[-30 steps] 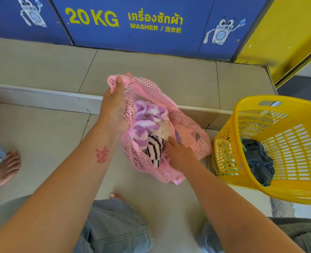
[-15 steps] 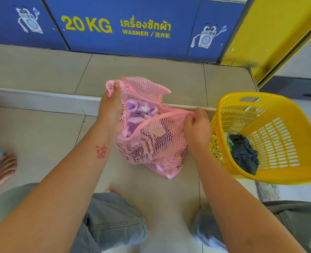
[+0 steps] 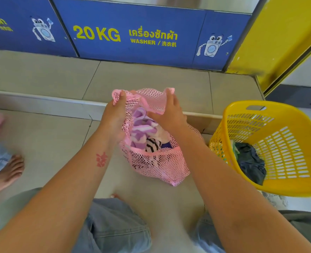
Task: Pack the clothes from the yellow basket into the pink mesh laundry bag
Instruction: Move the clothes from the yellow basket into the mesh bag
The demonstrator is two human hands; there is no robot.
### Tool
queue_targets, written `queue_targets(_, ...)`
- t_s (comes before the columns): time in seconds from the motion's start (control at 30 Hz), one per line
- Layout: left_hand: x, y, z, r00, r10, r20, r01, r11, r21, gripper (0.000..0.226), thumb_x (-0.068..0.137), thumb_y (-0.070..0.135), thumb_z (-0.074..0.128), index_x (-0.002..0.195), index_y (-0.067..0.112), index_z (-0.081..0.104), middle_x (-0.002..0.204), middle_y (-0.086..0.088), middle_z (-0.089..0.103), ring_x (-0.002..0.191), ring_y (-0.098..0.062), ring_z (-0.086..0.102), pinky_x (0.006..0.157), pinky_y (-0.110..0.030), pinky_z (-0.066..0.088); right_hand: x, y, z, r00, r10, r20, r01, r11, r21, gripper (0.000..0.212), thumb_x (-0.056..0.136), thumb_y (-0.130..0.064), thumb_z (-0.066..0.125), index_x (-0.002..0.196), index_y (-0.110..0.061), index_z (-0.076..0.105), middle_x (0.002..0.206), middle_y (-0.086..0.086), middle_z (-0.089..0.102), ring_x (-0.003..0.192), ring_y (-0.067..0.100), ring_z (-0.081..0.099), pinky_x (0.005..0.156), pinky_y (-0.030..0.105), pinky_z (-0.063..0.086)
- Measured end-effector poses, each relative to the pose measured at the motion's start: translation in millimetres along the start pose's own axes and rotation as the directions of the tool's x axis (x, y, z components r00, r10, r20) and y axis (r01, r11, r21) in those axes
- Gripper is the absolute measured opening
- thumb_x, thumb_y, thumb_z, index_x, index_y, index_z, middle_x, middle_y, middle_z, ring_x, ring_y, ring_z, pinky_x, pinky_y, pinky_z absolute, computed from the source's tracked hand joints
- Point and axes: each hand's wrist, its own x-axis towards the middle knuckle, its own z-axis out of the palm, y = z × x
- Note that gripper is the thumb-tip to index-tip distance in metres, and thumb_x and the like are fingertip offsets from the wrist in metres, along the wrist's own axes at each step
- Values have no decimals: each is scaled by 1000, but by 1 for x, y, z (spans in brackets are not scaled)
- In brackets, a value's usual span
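Plainly, in the head view, the pink mesh laundry bag (image 3: 160, 165) stands on the tiled floor (image 3: 41, 143), and every place here is read from it. At the bag's far rim the left hand (image 3: 114, 114) clutches the left corner in curled fingers and the right hand (image 3: 169, 112) pinches the right corner. Together they lift the limp netting so the mouth gapes, probably to make room for the next garment. Inside the bag lie a soft purple-and-white striped cloth (image 3: 142, 125) and a black-and-white striped piece (image 3: 152, 145), showing through the open honeycomb weave. Just beside the bag, on its right, sits the yellow basket (image 3: 288, 148), rigid slotted plastic, with a crumpled dark garment (image 3: 251, 161) in its bottom, not yet packed.
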Motion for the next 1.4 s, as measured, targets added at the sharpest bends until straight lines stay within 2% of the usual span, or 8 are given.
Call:
queue_targets(0.27, 18, -6, -10, 995, 8, 101, -10, 1000, 18, 40, 98, 48, 46, 104, 19, 73, 95, -6, 78, 88, -27, 74, 84, -43, 57, 22, -23, 13, 999, -26, -37, 34, 972, 233, 20, 101, -14, 38, 110, -11, 55, 98, 14, 63, 84, 28, 56, 71, 33, 42)
queue_targets(0.53, 31, -4, 6, 990, -30, 136, 14, 993, 119, 45, 98, 55, 38, 119, 23, 61, 101, -4, 75, 83, -19, 73, 61, -31, 59, 17, -31, -15, 958, 1, 288, -248, 514, 821, 17, 97, -7, 42, 83, -12, 49, 74, 6, 54, 65, 20, 51, 64, 30, 42)
queue_targets(0.7, 28, -2, 16, 977, -103, 186, 62, 976, 211, 51, 91, 61, 49, 103, 15, 68, 89, -7, 78, 84, -29, 74, 78, -40, 59, 12, -27, -29, 916, 2, 402, -316, 620, 718, 16, 99, -7, 39, 86, -7, 47, 74, 9, 52, 64, 22, 51, 64, 33, 43)
queue_targets(0.77, 27, -1, 16, 982, -98, 160, 66, 979, 194, 51, 90, 60, 53, 100, 13, 68, 76, -4, 77, 66, -21, 73, 63, -32, 59, 10, -24, -37, 920, 87, 383, -324, 719, 615, 15, 96, -4, 43, 82, -7, 48, 83, 13, 62, 76, 29, 63, 76, 41, 55)
queue_targets(0.83, 23, 0, 17, 982, -113, 149, 83, 978, 192, 53, 86, 65, 55, 96, 14, 68, 72, -2, 77, 59, -18, 72, 54, -28, 57, 7, -16, -46, 947, 175, 269, -299, 788, 538, 12, 92, -5, 50, 81, -9, 47, 92, 15, 66, 79, 29, 68, 84, 46, 57)
queue_targets(1.0, 7, -2, 25, 958, -183, 221, 131, 965, 229, 84, 69, 84, 52, 117, 16, 64, 107, -11, 75, 96, -33, 72, 92, -49, 54, -6, 19, -91, 953, 260, -158, -135, 827, 547, 23, 89, -15, 56, 110, -16, 47, 100, 6, 61, 83, 20, 60, 77, 38, 50)
queue_targets(1.17, -4, -10, 46, 970, -197, 143, 184, 978, 96, 83, 77, 85, 31, 107, 16, 68, 98, -14, 76, 92, -35, 73, 89, -54, 55, -36, 85, -139, 769, 255, -586, -138, 962, 238, 30, 86, -19, 52, 114, -9, 52, 111, 9, 63, 102, 28, 57, 79, 34, 41)
queue_targets(1.4, -5, -19, 63, 985, -171, 4, 171, 984, 46, 70, 82, 80, 35, 97, 18, 63, 74, -8, 77, 71, -31, 75, 59, -46, 61, -64, 197, -134, 700, 692, -175, -712, 695, -98, 86, 88, -49, 59, 150, -10, 15, 154, 24, 23, 140, 46, 24, 112, 53, 24)
